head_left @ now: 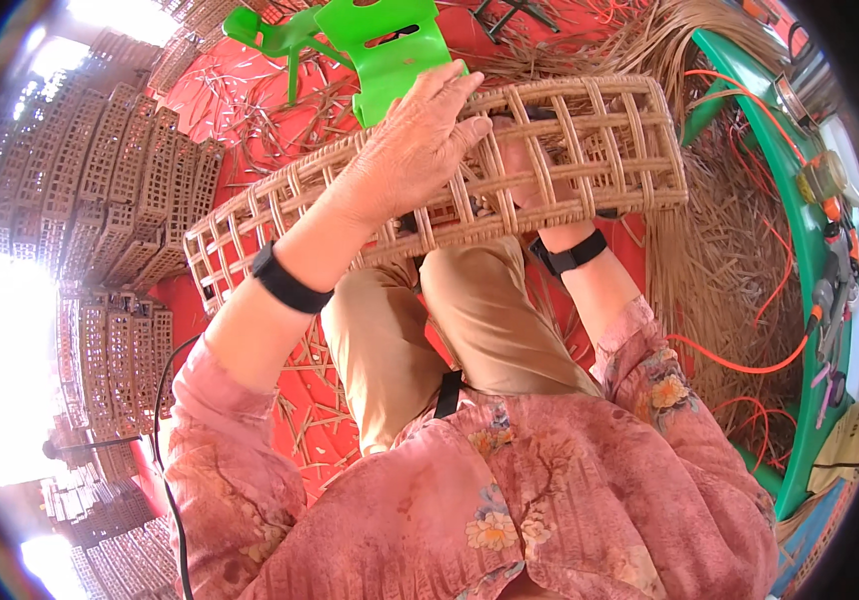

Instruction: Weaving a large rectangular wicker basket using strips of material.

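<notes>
A long, curved woven rattan basket frame [640, 203] with an open lattice lies across above my knees. My left hand [415, 145] rests over its upper rim near the middle, fingers stretched out and thumb apart on the lattice. Behind the lattice, my right hand [525, 165] shows only in part through the gaps, its wrist coming up under the lower rim. What the right fingers do is hidden by the strands.
A bright green plastic seat [390, 60] stands just beyond the basket. Stacked woven lattice pieces [100, 150] rise on the left. Loose rattan strips [715, 270] heap on the right, beside a green table [795, 420] with tools and an orange cord [740, 368]. Scraps litter the red floor [220, 90].
</notes>
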Available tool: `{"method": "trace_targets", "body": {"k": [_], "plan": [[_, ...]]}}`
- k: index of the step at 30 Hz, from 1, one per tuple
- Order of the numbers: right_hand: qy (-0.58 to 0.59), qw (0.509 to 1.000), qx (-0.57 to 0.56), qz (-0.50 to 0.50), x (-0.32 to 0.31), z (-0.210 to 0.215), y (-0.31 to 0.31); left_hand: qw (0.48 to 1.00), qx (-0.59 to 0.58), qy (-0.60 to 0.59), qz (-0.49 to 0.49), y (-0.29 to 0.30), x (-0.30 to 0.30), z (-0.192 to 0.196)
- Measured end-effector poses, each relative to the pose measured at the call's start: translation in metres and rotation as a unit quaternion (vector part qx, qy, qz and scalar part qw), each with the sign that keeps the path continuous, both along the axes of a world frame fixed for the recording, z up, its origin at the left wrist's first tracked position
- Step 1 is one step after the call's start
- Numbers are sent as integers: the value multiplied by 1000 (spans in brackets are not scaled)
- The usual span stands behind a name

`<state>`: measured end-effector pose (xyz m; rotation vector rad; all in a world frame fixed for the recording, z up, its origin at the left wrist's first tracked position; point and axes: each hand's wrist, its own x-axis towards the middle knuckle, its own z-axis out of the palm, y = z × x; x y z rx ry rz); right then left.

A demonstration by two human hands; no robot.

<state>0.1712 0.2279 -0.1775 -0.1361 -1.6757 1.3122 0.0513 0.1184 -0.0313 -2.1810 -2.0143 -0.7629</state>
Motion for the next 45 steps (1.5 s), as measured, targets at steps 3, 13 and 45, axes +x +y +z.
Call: {"method": "trace_targets", "body": {"k": [3,13,45], "plan": [[-133,990,-31,-33,-17,-1,15,998,-15,-56,6,10,-15,6],[-55,998,39,-10,-19,6,-2,993,-28,-110,-13,23,-32,8],[-238,965,-109,-24,-8,-21,7,974,29,170,149,-10,-84,-11]]}}
